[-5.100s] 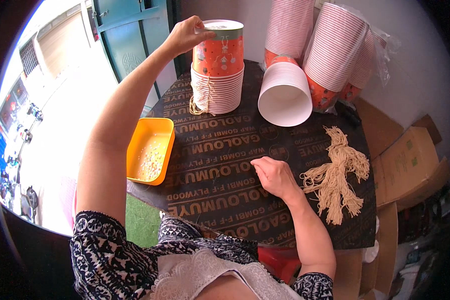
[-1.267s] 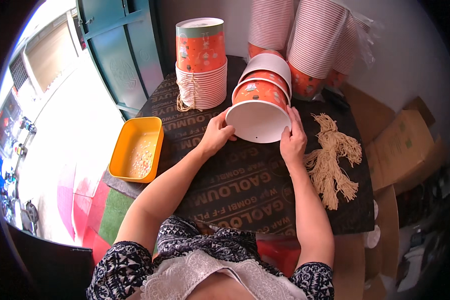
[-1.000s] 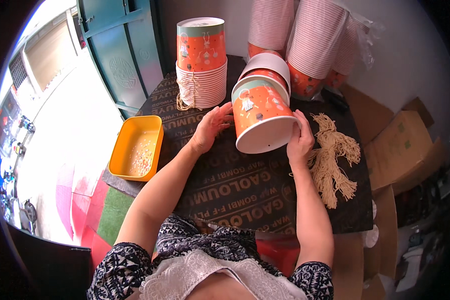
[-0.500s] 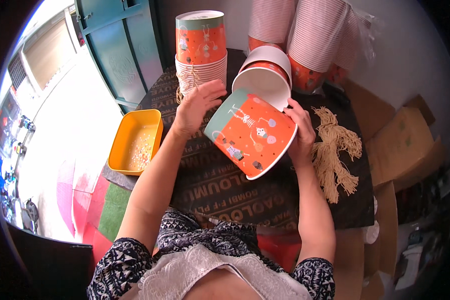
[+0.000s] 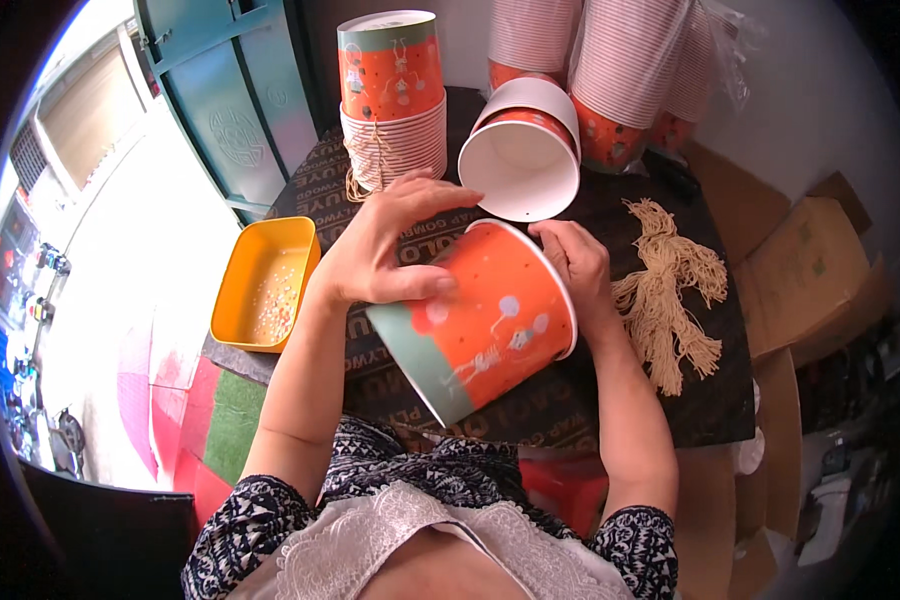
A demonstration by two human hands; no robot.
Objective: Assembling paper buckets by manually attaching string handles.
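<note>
Held cup: an orange paper cup [image 5: 485, 320] with a grey-green band at its base lies tilted on its side above the tabletop [image 5: 690, 410], base toward the person, open mouth facing away and to the right.
Left hand: the left hand [image 5: 385, 250] is spread over the upper side of the cup, fingers curled across the orange wall, thumb pressed on it near the green band; it grips the cup.
Right hand: the right hand [image 5: 575, 265] clasps the cup at its rim on the far right side, fingers folded over the white edge; it too holds the cup.
Open cup: a second cup [image 5: 520, 165] lies on its side just beyond the hands, its white inside turned toward the person; it is the front one of a lying row.
Upright stack: a stack of cups [image 5: 392, 100] stands upside down at the far left of the tabletop, the top one orange with a green band, white rims ringed below it.
Wrapped stacks: long stacks of nested cups [image 5: 630, 70] lean at the far right, in clear wrap.
Strings: a bundle of tan strings [image 5: 670, 290] lies on the tabletop just right of the right hand; a few strings hang at the foot of the upright stack.
Tray: a yellow tray [image 5: 265, 285] sits at the left edge of the tabletop, with small pale bits inside.
Boxes: brown cardboard boxes [image 5: 800, 270] lie to the right.
</note>
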